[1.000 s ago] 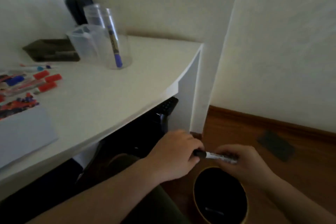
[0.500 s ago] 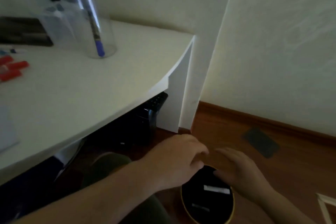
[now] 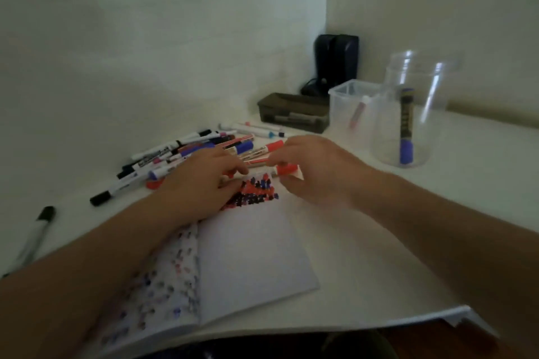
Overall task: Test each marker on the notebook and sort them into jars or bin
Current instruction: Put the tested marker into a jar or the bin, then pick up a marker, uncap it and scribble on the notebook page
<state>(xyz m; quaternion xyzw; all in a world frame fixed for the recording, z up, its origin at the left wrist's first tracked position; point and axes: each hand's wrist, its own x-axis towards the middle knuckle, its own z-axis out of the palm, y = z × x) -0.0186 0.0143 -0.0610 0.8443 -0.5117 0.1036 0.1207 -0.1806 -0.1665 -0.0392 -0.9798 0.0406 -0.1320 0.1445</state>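
Spreading across most of the view is a white table (image 3: 379, 256) pushed into a corner where two pale walls (image 3: 145, 23) meet, the light dim and greenish. An open notebook (image 3: 248, 256) lies near the front edge, its right page blank below a dense patch of red, blue and black test marks (image 3: 250, 192) at the top, its left page speckled with fainter dots. Both hands hover over the far end of that page. The left hand (image 3: 201, 183) lies palm down at the edge of the pile of markers (image 3: 186, 151), fingers stretched forward and loosely together; whether they pinch anything cannot be told through the blur. The right hand (image 3: 312, 172) has its fingers curled in toward a red-capped marker (image 3: 287, 169) that lies along the top of the notebook — it seems to be touching or pinching it, but the grip is not clear. The pile itself sits just beyond the notebook, a jumble of white barrels with black, blue, red and pink caps, and one black-capped marker (image 3: 35, 233) lies well apart at the left edge. To the right stand two clear jars: a squarer tub (image 3: 353, 108) with a pink-tipped marker leaning inside, and just beside it a taller round jar (image 3: 411, 114) with one blue-capped marker (image 3: 406, 128) standing cap down. Behind the tub sits a dark olive case (image 3: 294, 111) and, in the very corner, a black speaker (image 3: 335, 61).
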